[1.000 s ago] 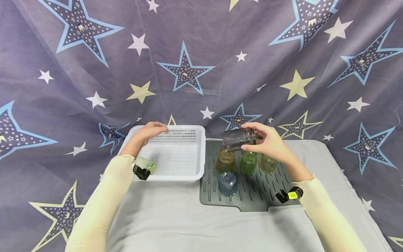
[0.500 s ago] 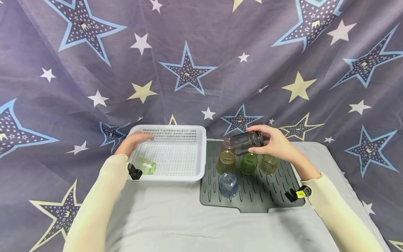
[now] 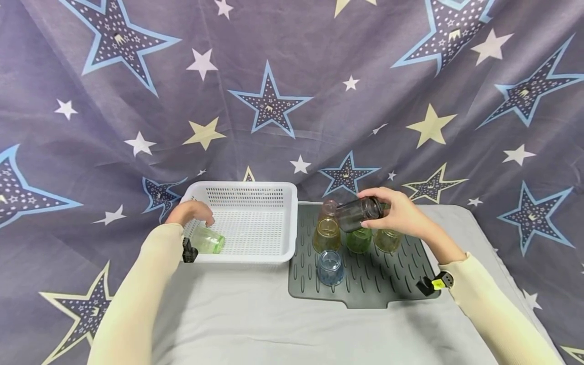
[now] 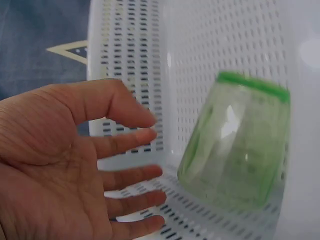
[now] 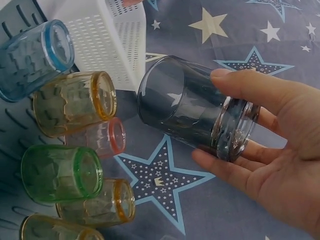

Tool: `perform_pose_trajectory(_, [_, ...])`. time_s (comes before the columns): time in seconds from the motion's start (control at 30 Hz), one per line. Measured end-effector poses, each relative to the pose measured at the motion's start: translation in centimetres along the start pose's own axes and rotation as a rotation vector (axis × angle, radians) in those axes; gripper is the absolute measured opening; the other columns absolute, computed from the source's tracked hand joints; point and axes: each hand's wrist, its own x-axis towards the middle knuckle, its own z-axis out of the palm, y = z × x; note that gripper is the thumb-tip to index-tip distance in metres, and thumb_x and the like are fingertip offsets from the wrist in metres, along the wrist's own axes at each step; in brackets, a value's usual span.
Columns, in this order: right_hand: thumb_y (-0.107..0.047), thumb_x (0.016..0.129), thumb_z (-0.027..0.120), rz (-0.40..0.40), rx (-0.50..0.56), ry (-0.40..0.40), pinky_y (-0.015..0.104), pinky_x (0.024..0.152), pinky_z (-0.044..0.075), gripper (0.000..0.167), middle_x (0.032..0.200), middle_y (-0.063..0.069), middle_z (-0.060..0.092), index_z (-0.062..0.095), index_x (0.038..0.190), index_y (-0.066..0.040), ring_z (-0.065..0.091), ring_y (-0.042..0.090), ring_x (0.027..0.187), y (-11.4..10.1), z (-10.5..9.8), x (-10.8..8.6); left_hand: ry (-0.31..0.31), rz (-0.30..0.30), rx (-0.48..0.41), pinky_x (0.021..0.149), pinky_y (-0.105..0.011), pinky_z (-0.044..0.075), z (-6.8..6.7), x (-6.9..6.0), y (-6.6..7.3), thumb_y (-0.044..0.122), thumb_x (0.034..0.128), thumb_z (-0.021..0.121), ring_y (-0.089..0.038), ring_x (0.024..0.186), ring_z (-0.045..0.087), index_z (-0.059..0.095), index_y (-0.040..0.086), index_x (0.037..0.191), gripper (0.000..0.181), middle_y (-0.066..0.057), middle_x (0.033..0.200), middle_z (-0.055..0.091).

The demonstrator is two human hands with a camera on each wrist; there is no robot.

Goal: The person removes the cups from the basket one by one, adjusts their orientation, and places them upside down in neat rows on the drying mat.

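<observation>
My right hand grips a smoky grey glass near its thick base and holds it tilted on its side above the drying mat. In the right wrist view, thumb and fingers lie on opposite sides of that base. My left hand is inside the left end of the white perforated basket. Beside it a clear glass with a green base lies on its side on the basket floor. The left wrist view shows the fingers slightly bent and apart from this green glass.
Upside-down glasses stand on the mat: a pink one, a yellow one, a green one, an amber one and a blue one. A star-patterned curtain hangs behind the table.
My left hand has come down from above the basket's back rim into its left end, close to the green glass. The right hand has shifted slightly right and down with the grey glass.
</observation>
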Motion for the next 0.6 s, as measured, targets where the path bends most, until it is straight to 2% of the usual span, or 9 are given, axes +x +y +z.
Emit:
perform_pose_trajectory(0.07, [-0.007, 0.076, 0.089, 0.001, -0.010, 0.001, 0.027, 0.064, 0.061, 0.059, 0.126, 0.018, 0.065, 0.066, 0.130, -0.009, 0.066, 0.027, 0.096, 0.2, 0.0, -0.2, -0.035, 0.049, 0.067, 0.113, -0.052, 0.043, -0.1, -0.1, 0.1, 0.011, 0.0741, 0.060, -0.042, 0.127, 0.053, 0.060, -0.012, 0.117, 0.049, -0.031, 0.136, 0.056])
perform_pose_trajectory(0.13, [-0.007, 0.076, 0.089, -0.001, -0.015, 0.001, 0.027, 0.062, 0.060, 0.059, 0.126, 0.017, 0.066, 0.066, 0.129, -0.009, 0.066, 0.026, 0.093, 0.3, -0.1, -0.3, -0.071, 0.069, 0.104, 0.116, -0.053, 0.040, 0.0, -0.2, 0.2, 0.009, 0.0747, 0.062, -0.046, 0.137, 0.046, 0.052, -0.013, 0.136, 0.066, -0.032, 0.147, 0.048])
perform_pose_trajectory(0.17, [-0.007, 0.076, 0.089, -0.001, -0.016, 0.000, 0.027, 0.062, 0.060, 0.058, 0.126, 0.017, 0.066, 0.066, 0.129, -0.009, 0.066, 0.025, 0.092, 0.4, -0.1, -0.4, -0.089, 0.057, 0.091, 0.118, -0.054, 0.038, 0.1, -0.3, 0.3, 0.007, 0.0749, 0.062, -0.049, 0.142, 0.040, 0.045, -0.012, 0.144, 0.074, -0.032, 0.153, 0.041])
perform_pose_trajectory(0.27, [-0.008, 0.076, 0.089, 0.008, -0.036, -0.007, 0.026, 0.060, 0.059, 0.059, 0.127, 0.017, 0.066, 0.066, 0.130, -0.009, 0.066, 0.023, 0.087, 0.5, -0.1, -0.5, -0.153, 0.028, 0.091, 0.119, -0.055, 0.036, 0.2, 0.5, 0.2, 0.002, 0.0756, 0.064, -0.049, 0.145, 0.036, 0.044, -0.009, 0.146, 0.074, -0.032, 0.155, 0.037])
perform_pose_trajectory(0.33, [-0.009, 0.076, 0.089, 0.011, -0.057, -0.013, 0.026, 0.058, 0.058, 0.059, 0.127, 0.017, 0.066, 0.066, 0.130, -0.008, 0.065, 0.022, 0.085, 0.5, -0.2, -0.6, -0.199, 0.018, 0.093, 0.119, -0.055, 0.035, 0.4, 2.2, -0.7, -0.001, 0.0753, 0.067, -0.047, 0.144, 0.037, 0.046, -0.007, 0.145, 0.073, -0.031, 0.155, 0.038])
perform_pose_trajectory(0.37, [-0.009, 0.076, 0.090, 0.013, -0.070, -0.016, 0.026, 0.058, 0.058, 0.059, 0.127, 0.017, 0.066, 0.066, 0.130, -0.009, 0.064, 0.021, 0.084, 0.5, -0.2, -0.7, -0.224, 0.014, 0.096, 0.118, -0.056, 0.036, 0.5, 3.6, -1.5, -0.001, 0.0751, 0.069, -0.046, 0.144, 0.038, 0.048, -0.005, 0.144, 0.073, -0.030, 0.154, 0.040])
perform_pose_trajectory(0.43, [-0.010, 0.075, 0.090, 0.009, -0.104, -0.022, 0.027, 0.059, 0.057, 0.060, 0.127, 0.015, 0.066, 0.066, 0.129, -0.009, 0.064, 0.021, 0.084, 0.5, -0.2, -0.7, -0.276, 0.007, 0.096, 0.115, -0.055, 0.040, 1.0, 6.8, -3.7, 0.002, 0.0745, 0.076, -0.044, 0.142, 0.042, 0.052, 0.000, 0.142, 0.072, -0.028, 0.152, 0.043])
perform_pose_trajectory(0.53, [-0.011, 0.073, 0.091, -0.008, -0.150, -0.032, 0.030, 0.070, 0.058, 0.060, 0.127, 0.013, 0.068, 0.067, 0.128, -0.008, 0.065, 0.022, 0.093, 0.5, -0.2, -0.8, -0.324, -0.017, 0.092, 0.112, -0.054, 0.044, 2.0, 12.1, -7.5, 0.008, 0.0756, 0.082, -0.041, 0.141, 0.043, 0.053, 0.005, 0.141, 0.071, -0.025, 0.152, 0.045])
perform_pose_trajectory(0.6, [-0.011, 0.072, 0.092, -0.017, -0.175, -0.042, 0.033, 0.076, 0.059, 0.060, 0.127, 0.012, 0.068, 0.068, 0.127, -0.008, 0.066, 0.023, 0.100, 0.5, -0.1, -0.7, -0.349, -0.037, 0.081, 0.112, -0.054, 0.044, 2.6, 14.5, -9.3, 0.012, 0.0769, 0.084, -0.042, 0.142, 0.042, 0.052, 0.005, 0.140, 0.071, -0.026, 0.154, 0.043])
